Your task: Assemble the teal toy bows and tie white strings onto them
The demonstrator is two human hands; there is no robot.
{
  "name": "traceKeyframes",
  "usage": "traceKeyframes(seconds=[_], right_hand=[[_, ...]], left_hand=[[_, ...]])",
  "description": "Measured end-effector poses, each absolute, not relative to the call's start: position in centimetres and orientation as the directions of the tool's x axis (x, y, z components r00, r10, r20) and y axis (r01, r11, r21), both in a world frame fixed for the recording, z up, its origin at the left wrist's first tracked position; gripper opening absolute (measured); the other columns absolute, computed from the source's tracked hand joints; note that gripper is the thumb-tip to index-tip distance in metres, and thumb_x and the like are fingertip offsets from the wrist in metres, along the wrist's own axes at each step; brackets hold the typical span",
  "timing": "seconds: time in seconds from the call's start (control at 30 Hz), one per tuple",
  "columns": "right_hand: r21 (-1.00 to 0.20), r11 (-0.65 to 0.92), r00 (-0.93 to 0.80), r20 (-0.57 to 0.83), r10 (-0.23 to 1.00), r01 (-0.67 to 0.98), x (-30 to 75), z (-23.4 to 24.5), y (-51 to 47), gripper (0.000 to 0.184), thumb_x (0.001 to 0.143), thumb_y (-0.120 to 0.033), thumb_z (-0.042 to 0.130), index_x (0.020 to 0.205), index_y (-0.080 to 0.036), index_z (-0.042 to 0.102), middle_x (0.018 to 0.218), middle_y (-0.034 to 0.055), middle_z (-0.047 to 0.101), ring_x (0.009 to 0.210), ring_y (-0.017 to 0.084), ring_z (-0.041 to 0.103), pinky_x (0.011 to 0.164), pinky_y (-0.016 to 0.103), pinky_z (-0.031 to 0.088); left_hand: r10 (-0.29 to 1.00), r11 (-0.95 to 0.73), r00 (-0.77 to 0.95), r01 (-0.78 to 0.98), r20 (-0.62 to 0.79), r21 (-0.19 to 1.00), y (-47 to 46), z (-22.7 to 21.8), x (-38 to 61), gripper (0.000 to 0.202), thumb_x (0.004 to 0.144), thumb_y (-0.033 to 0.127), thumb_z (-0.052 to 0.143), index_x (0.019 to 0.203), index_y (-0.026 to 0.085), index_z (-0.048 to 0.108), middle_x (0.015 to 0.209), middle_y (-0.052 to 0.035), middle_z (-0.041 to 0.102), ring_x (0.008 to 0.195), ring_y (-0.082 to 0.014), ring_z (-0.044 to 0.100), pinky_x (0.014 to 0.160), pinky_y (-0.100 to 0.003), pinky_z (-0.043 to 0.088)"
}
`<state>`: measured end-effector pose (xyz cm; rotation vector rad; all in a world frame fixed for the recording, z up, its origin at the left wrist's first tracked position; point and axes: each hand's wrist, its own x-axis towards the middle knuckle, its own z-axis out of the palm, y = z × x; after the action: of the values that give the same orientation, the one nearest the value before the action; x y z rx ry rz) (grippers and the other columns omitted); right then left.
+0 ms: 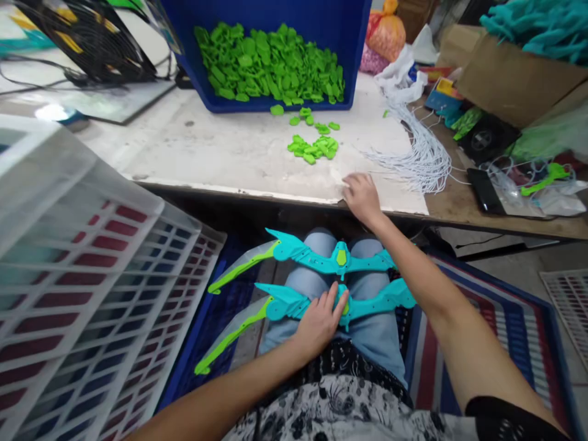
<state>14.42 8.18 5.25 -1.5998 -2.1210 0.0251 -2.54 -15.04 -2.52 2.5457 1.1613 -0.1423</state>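
Note:
Two turquoise toy bows with green tips lie across my lap, one behind the other. On the middle of the nearer toy bow [376,304] my left hand [319,321] lies with its fingers outstretched. The farther toy bow [312,260] has a green hexagonal piece at its centre. My right hand [362,197] is at the front edge of the white tabletop [220,159], its fingers bent in; whether anything is between them is hidden. Just beyond it sits a small pile of green plastic pieces [315,148].
A blue bin [275,105] of green pieces stands at the back. White strings [425,159] and a black phone [484,191] lie to the right, near a cardboard box [519,73] of turquoise parts. A white plastic crate [101,245] is at left, a blue-rimmed crate [500,331] at right.

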Motion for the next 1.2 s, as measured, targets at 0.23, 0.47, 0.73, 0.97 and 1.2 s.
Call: traceKeyframes(seconds=[0.23,0.47,0.73,0.97,1.2], right_hand=[[-0.220,0.122,-0.059,0.274,0.960,0.968,10.4,5.7,19.0,0.029,0.088,-0.023,0.053,0.113,-0.010,0.062,0.118,0.0165,0.061,0.114,0.032,0.047,0.094,0.042,0.039],[-0.380,0.032,0.034,0.165,0.986,0.925,13.5,7.5,16.9,0.025,0.089,-0.019,0.045,0.097,-0.011,0.067,0.094,0.0132,0.070,0.092,0.025,0.062,0.082,0.035,0.045],[-0.357,0.045,-0.104,-0.147,0.984,0.933,19.9,9.1,12.2,0.020,0.081,-0.018,0.054,0.082,-0.011,0.072,0.075,0.0068,0.070,0.075,0.018,0.062,0.073,0.027,0.044],[-0.139,0.177,-0.151,0.184,0.971,0.974,18.2,6.2,8.9,0.037,0.087,-0.041,0.057,0.102,-0.011,0.070,0.097,0.0153,0.065,0.097,0.028,0.055,0.086,0.040,0.042],[-0.138,0.298,-0.267,0.206,0.941,0.944,18.7,5.2,6.6,0.034,0.093,-0.034,0.047,0.108,-0.008,0.063,0.105,0.0168,0.058,0.106,0.032,0.048,0.093,0.050,0.036]], left_hand=[[0.539,-0.453,0.703,0.706,-0.464,0.544,-14.1,1.0,-4.2,0.071,0.072,0.025,0.063,0.138,0.015,0.039,0.142,-0.0190,0.043,0.119,-0.0311,0.052,0.095,-0.039,0.046],[0.421,-0.225,0.790,0.568,-0.446,0.792,-10.4,2.0,-5.0,0.021,0.071,0.029,0.058,0.088,0.019,0.064,0.089,-0.0064,0.064,0.079,-0.0211,0.060,0.069,-0.027,0.045],[0.332,0.046,0.775,0.557,-0.538,0.830,-6.6,-1.5,-3.8,0.024,0.069,0.038,0.056,0.072,0.015,0.060,0.065,0.0012,0.054,0.062,-0.0136,0.046,0.056,-0.024,0.033],[0.340,0.132,0.740,0.573,-0.580,0.809,-6.2,-1.7,-3.2,0.034,0.067,0.046,0.062,0.076,0.013,0.067,0.071,-0.0014,0.062,0.067,-0.0164,0.052,0.062,-0.026,0.037],[0.271,0.258,0.744,0.555,-0.611,0.791,-5.9,-1.7,-3.1,0.041,0.070,0.054,0.064,0.076,0.014,0.069,0.070,-0.0044,0.067,0.065,-0.0173,0.057,0.061,-0.026,0.041]])
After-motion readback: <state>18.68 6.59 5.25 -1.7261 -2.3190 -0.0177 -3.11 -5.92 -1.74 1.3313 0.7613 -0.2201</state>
